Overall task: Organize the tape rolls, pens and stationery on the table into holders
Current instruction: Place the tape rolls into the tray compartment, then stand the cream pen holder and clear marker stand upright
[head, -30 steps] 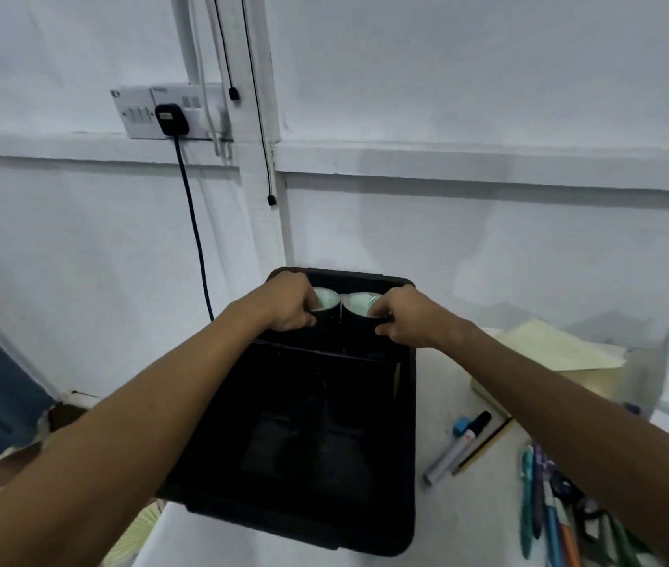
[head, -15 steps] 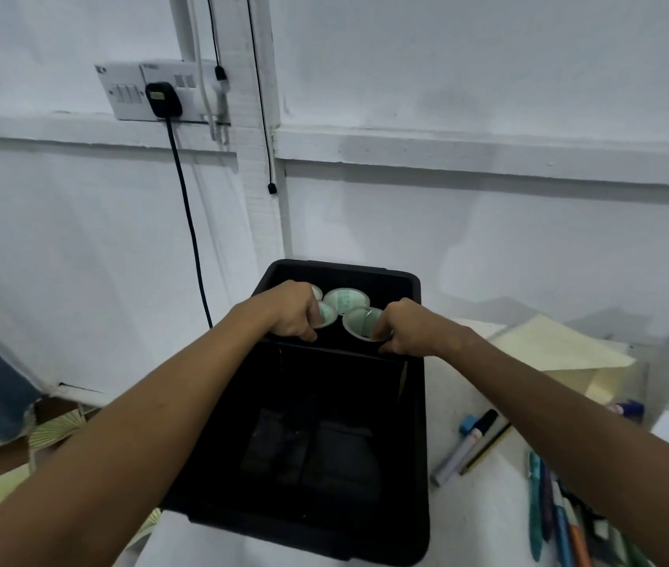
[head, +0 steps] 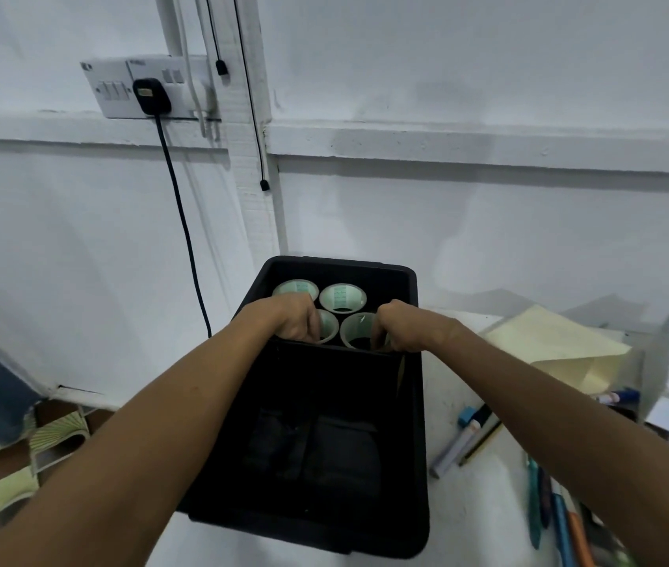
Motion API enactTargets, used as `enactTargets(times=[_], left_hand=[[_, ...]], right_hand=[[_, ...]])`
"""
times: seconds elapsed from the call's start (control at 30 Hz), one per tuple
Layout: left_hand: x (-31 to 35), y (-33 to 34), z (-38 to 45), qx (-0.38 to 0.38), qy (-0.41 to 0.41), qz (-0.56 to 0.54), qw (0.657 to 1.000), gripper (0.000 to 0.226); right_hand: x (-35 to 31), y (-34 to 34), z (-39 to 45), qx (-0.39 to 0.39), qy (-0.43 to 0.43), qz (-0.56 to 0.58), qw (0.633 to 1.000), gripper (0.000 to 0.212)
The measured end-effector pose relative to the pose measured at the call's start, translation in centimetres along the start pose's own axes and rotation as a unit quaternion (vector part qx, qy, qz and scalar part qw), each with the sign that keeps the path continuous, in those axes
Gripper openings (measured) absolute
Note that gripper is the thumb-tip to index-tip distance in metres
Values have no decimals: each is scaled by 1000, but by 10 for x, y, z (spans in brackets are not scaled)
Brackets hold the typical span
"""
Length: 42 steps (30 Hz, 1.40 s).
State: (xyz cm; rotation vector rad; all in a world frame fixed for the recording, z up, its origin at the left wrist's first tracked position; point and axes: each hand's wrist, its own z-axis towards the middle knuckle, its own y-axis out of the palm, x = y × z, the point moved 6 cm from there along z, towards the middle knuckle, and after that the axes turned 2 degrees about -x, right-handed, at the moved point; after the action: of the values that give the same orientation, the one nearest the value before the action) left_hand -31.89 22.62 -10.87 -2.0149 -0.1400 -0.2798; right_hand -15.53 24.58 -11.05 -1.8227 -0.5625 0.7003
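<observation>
A: Tape rolls?
B: Four upright in the black bin's (head: 414,386) far section, frame centre. Left hand (head: 292,321) curls on near-left roll (head: 326,327), right hand (head: 400,327) on near-right roll (head: 359,331).
A: Left?
B: Pens (head: 550,509), marker (head: 459,439) loose lower right.

The white surface (head: 484,521) carries a black rectangular plastic organiser tray (head: 416,464). Right of the tray lie a grey marker with a blue cap (head: 457,441), a thin dark pencil (head: 482,441) beside it, a row of coloured pens (head: 550,509) (partly cut off), and pale yellow paper sheets (head: 550,345).
</observation>
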Motion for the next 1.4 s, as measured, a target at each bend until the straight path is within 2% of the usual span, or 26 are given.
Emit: enactTargets(times=[0.13,0.23,0.33,0.43,0.57,0.73,0.87,0.97,1.07,1.17,1.27,1.4], left_hand=[[0,3,1,-3,-10,-32,999,11],[1,3,-4,11,-1,-99,995,25],[11,-10,-5,75,-1,-103,992,27],[43,-33,-12,141,18,-114,983,30],[104,-52,-15,169,65,-105,978,40],[183,-47,4,143,129,-99,976,50],[238,-25,24,114,160,-74,978,55],[275,4,40,78,189,-40,978,68],[298,33,54,54,200,26,978,83],[303,52,69,42,181,32,982,90],[296,60,77,52,168,21,984,84],[287,56,76,83,153,-27,984,69]], right_hand=[[3,-3,1,3,-1,15,1000,23],[4,-7,-2,22,-3,36,999,28],[10,-16,-12,64,-2,96,993,38],[23,-29,-32,106,-4,135,985,36],[53,-51,-73,145,2,139,980,42],[118,-68,-147,181,74,174,965,45],[172,-56,-205,135,164,167,963,61],[203,-36,-238,89,225,157,958,77],[219,-19,-249,72,258,150,952,82],[228,-7,-244,73,273,116,952,77],[233,1,-231,69,278,90,954,60],[239,-6,-216,150,268,125,943,45]])
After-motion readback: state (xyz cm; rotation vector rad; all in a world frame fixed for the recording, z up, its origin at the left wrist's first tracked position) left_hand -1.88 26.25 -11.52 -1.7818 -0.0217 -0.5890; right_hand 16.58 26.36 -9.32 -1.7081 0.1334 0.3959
